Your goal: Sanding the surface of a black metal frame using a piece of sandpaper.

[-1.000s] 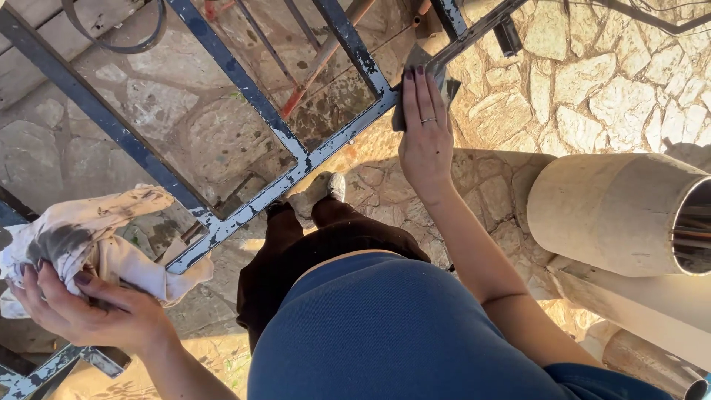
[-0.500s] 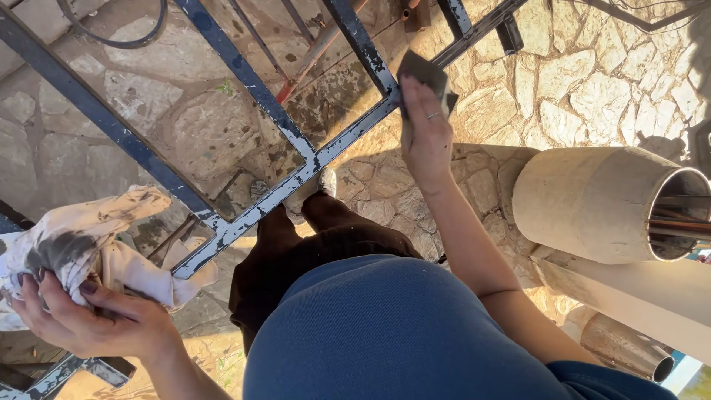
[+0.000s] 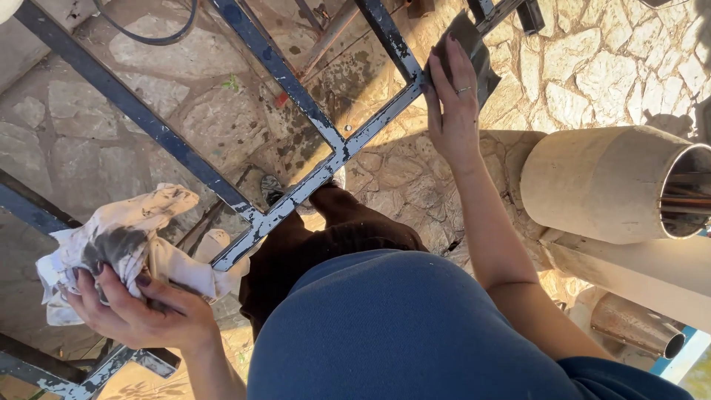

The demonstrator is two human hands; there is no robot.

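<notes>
Cloth first, at the lower left of the frame: a white rag (image 3: 122,248) smeared with dark stains is bunched in the left hand (image 3: 141,311), fingers (image 3: 96,285) clenched around its lower folds, the rest spilling up and over the knuckles against the metal frame (image 3: 296,196). That frame, dark blue bars with paint flaking to bare grey, runs diagonally from lower left to upper right. Farther up, near the top centre-right, the right hand (image 3: 453,100) lies flat with fingers (image 3: 463,63) stretched out, pressing a dark sanding pad (image 3: 478,55) onto the bar; the pad sits under the fingertips and juts past them to the right. Pale wide pipes (image 3: 600,181) lie at the right edge on stone paving (image 3: 585,67).
</notes>
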